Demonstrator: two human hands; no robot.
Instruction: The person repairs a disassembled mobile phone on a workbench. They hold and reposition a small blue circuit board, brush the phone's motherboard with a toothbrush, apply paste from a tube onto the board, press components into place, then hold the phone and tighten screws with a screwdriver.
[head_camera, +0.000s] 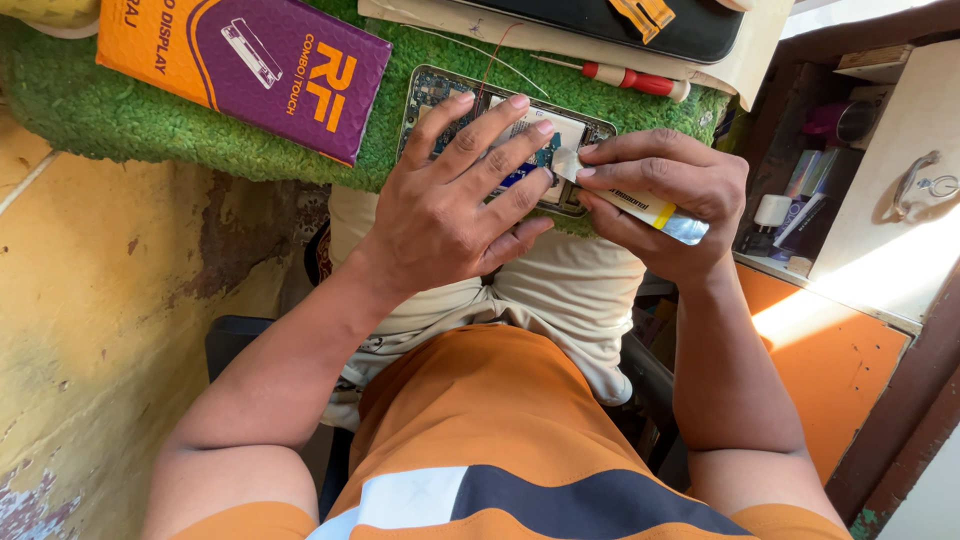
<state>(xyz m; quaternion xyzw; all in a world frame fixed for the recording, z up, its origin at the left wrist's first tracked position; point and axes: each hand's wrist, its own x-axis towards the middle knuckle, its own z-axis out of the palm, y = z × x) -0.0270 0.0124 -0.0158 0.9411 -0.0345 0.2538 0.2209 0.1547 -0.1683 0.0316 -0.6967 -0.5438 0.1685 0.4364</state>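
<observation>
Fingers of the left hand (450, 205) lie flat on the opened phone (500, 135) on the green mat (150, 120), steadying it, while the right hand (665, 200) pinches a small tube (650, 210), probably glue, against its edge.

An orange-and-purple flat box (245, 68) lies on the green mat (120, 120), upper left.

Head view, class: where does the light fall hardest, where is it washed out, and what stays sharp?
In the head view, sun bleaches the pale open drawer front at right nearly white; the left hand and the right hand are lit and sharp over the opened phone with bare circuit board; the small silver glue tube glints; the orange shirt lies in softer shade.
</observation>
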